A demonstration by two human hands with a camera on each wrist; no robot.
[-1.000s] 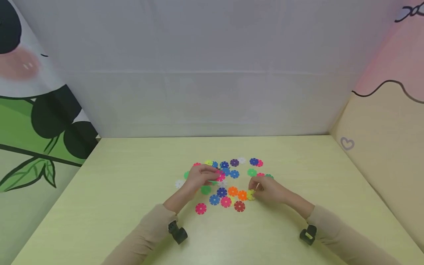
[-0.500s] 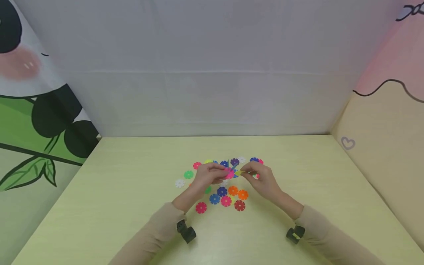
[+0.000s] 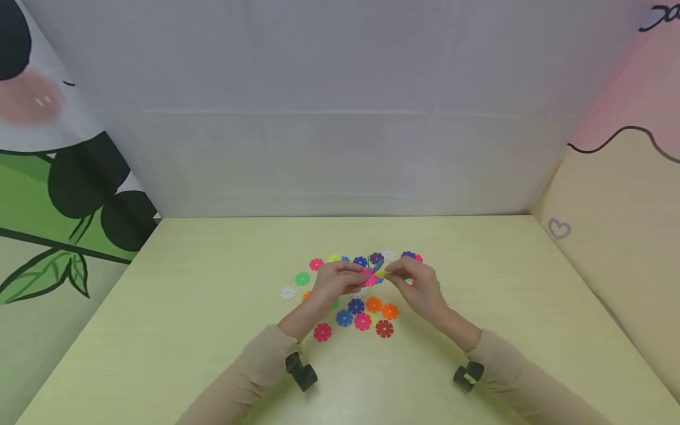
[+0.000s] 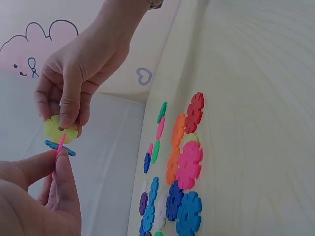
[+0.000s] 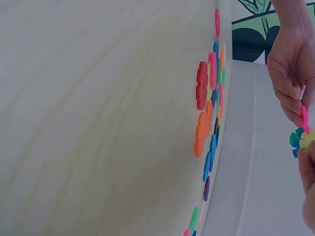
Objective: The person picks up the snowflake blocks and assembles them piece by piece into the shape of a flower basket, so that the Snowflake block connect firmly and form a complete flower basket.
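Above the table (image 3: pixel 212 260): yellow disc (image 4: pixel 55 132), pink disc (image 3: pixel 370 279) (crosswise).

At two o'clock, the left hand (image 5: pixel 291 66) pinches a pink disc (image 5: pixel 304 119); at four, the cropped right hand (image 5: pixel 308 184) pinches a yellow disc (image 5: pixel 307 139), a blue disc (image 5: pixel 295 139) just beside. Colourful discs (image 5: pixel 201 86) line the counter (image 5: pixel 98 123) from one to five o'clock.
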